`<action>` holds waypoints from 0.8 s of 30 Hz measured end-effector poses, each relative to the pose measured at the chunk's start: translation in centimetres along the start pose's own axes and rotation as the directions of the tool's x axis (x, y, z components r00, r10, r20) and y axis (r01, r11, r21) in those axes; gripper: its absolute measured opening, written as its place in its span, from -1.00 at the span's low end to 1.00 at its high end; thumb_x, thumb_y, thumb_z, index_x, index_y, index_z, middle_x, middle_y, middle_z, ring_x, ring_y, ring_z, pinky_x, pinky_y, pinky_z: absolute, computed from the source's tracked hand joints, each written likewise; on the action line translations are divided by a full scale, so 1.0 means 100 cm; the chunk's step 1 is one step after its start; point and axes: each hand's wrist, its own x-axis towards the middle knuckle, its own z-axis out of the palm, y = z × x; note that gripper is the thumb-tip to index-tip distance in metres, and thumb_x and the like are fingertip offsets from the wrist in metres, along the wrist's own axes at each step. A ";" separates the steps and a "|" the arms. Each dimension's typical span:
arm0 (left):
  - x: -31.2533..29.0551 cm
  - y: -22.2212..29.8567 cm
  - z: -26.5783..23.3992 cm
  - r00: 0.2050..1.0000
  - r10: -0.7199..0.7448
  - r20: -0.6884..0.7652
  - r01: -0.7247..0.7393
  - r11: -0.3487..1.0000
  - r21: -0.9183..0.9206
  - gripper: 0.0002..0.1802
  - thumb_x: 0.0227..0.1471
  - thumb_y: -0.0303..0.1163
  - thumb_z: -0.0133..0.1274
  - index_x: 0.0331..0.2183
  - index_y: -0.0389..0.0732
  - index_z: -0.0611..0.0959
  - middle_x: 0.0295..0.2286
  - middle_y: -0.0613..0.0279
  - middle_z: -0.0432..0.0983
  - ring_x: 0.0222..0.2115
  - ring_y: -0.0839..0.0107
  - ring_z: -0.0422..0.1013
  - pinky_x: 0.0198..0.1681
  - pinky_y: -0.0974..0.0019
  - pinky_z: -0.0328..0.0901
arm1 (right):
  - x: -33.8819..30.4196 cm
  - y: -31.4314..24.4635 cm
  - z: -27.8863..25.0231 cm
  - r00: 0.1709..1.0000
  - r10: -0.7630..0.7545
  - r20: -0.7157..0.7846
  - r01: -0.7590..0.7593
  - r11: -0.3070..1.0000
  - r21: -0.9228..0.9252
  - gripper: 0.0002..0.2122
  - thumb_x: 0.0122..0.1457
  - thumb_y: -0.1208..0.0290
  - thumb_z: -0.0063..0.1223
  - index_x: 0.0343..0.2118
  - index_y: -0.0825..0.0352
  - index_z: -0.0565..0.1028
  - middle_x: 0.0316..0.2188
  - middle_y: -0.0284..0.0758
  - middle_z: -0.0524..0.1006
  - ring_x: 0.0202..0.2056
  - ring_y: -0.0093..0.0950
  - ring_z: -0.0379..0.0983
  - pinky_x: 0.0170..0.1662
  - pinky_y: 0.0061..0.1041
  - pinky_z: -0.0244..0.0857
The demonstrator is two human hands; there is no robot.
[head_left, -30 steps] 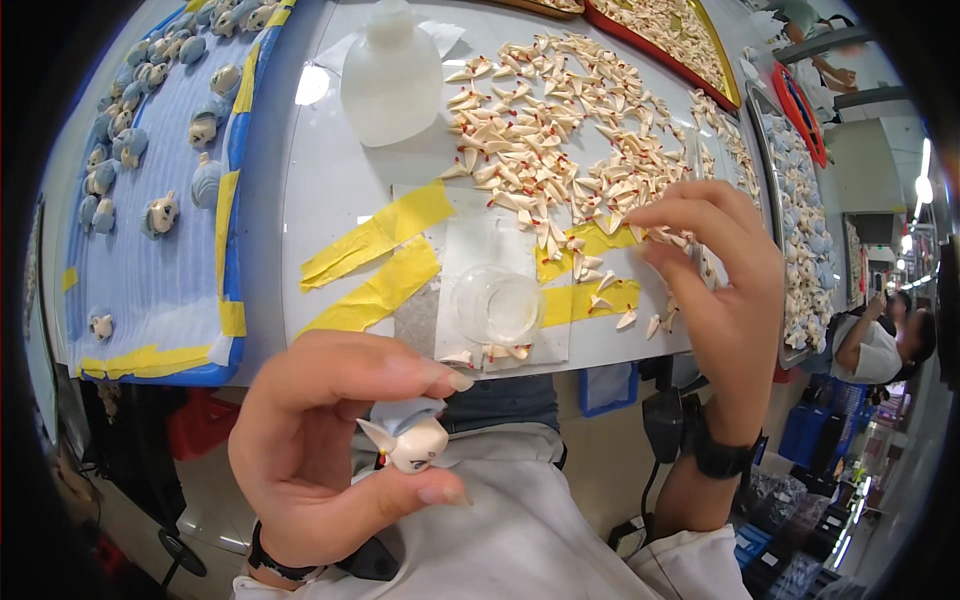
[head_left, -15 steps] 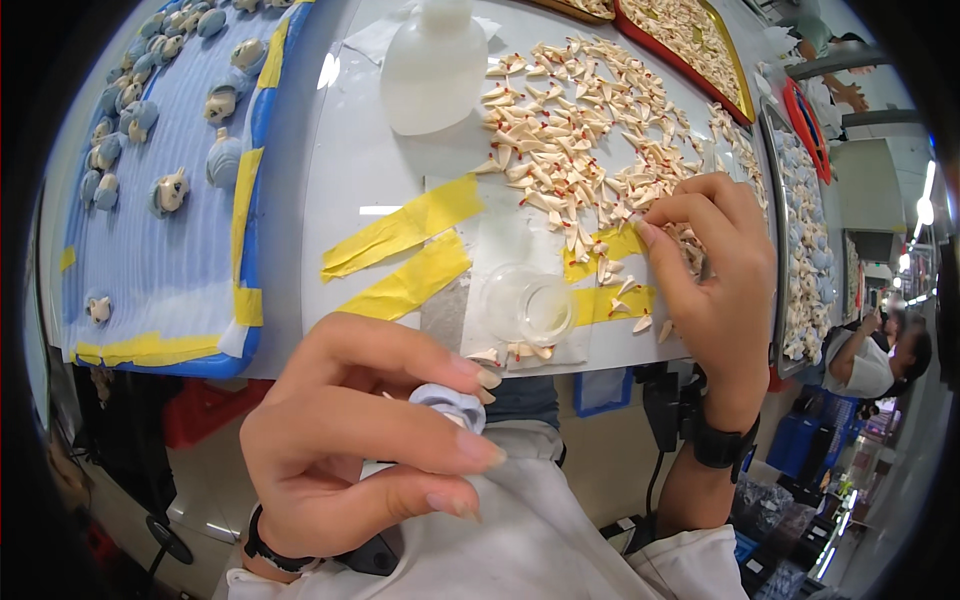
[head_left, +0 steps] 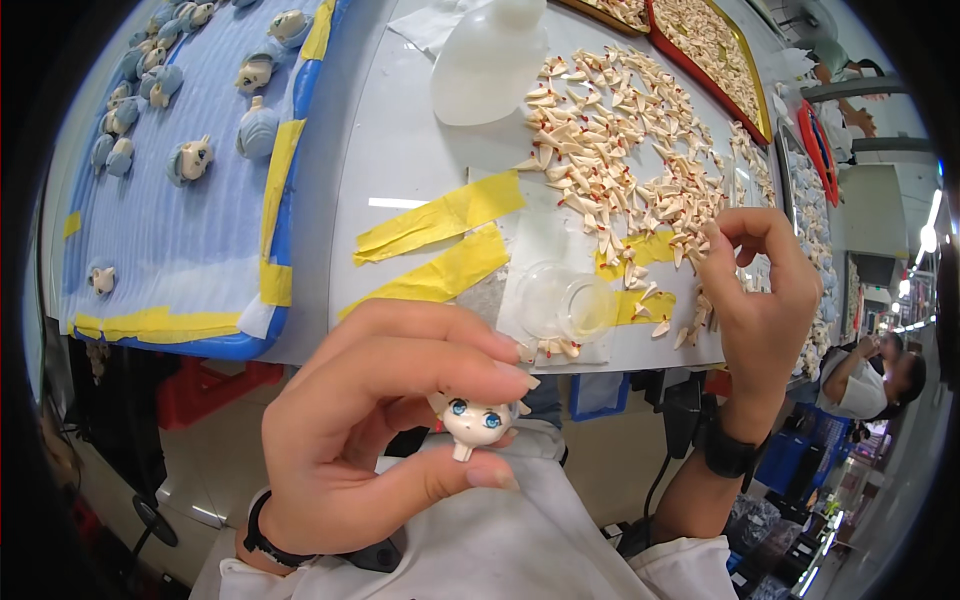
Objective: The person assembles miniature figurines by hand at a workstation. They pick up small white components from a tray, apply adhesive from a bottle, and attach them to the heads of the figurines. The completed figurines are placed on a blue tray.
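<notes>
My left hand [head_left: 365, 425] is closed around a small figurine head [head_left: 473, 424], whose painted face with blue eyes is turned up and whose neck peg points down. My fingers cover part of its hair. My right hand [head_left: 762, 285] is pinched at the right edge of a loose heap of small cream pointed pieces [head_left: 590, 150], many with red tips. Whatever lies between its fingertips cannot be made out. Between the hands stands a small clear open jar [head_left: 580, 308], with a few cream pieces beside it.
At the left, a blue tray [head_left: 215, 235] edged with yellow tape holds several blue-haired figurine heads. A translucent bottle [head_left: 488, 70] stands behind the yellow tape strips [head_left: 440, 215]. A red-rimmed tray [head_left: 715, 65] of cream pieces lies far right. Another person [head_left: 868, 375] sits beyond.
The figurine head has been turned in my left hand, so its face now shows. My right hand has moved slightly right and down, its fingertips drawn together. The whole view has shifted a little.
</notes>
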 end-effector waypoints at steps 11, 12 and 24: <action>0.000 -0.004 -0.010 0.986 0.125 0.113 -0.148 0.963 0.224 -0.62 -0.28 -0.44 0.25 -0.35 -0.33 0.48 -0.34 0.05 0.30 -0.40 0.33 0.42 -0.42 0.46 0.38 | -0.011 -0.015 -0.005 0.975 0.220 0.030 -0.205 0.841 0.501 -0.82 -0.13 0.74 -0.03 -0.39 0.46 0.47 -0.50 -0.28 0.49 -0.49 -0.60 0.37 -0.35 -0.66 0.25; 0.001 -0.004 -0.010 0.986 0.124 0.115 -0.148 0.962 0.230 -0.62 -0.27 -0.44 0.25 -0.35 -0.33 0.48 -0.34 0.05 0.30 -0.39 0.33 0.42 -0.43 0.46 0.38 | -0.013 -0.018 -0.007 0.966 0.250 0.062 -0.239 0.778 0.582 -0.83 -0.14 0.75 -0.02 -0.40 0.48 0.46 -0.49 -0.25 0.50 -0.47 -0.59 0.39 -0.33 -0.65 0.25; 0.000 -0.007 -0.010 0.980 0.170 0.099 -0.186 0.966 0.180 -0.56 -0.27 -0.42 0.25 -0.31 -0.33 0.42 -0.36 0.04 0.31 -0.47 0.34 0.42 -0.49 0.49 0.37 | -0.016 -0.043 -0.003 0.995 0.061 0.073 -0.095 0.682 0.726 -0.85 -0.14 0.72 0.07 -0.46 0.44 0.39 -0.48 -0.22 0.44 -0.38 -0.49 0.36 -0.27 -0.59 0.23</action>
